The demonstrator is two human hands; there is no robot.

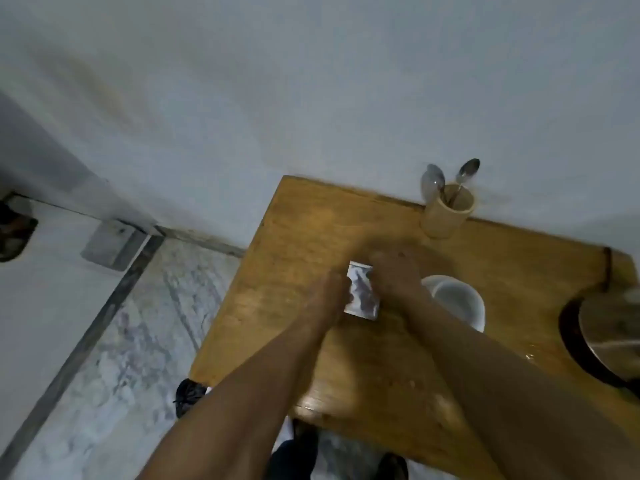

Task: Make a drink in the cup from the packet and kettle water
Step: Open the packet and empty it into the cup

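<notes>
A small silvery packet (362, 292) is held above the wooden table (304, 237), just left of a white cup (457, 299). My left hand (329, 296) grips the packet's left edge. My right hand (394, 271) grips its upper right edge and partly covers the cup's left rim. The image is blurred, so the fingers' exact hold is unclear. A steel kettle (609, 337) on a dark base sits at the table's right edge, cut off by the frame.
A beige holder (446, 213) with two spoons (450, 178) stands at the table's back edge against the white wall. A dark cord (606, 268) runs over the table near the kettle. Marble floor and my feet lie left of and below the table.
</notes>
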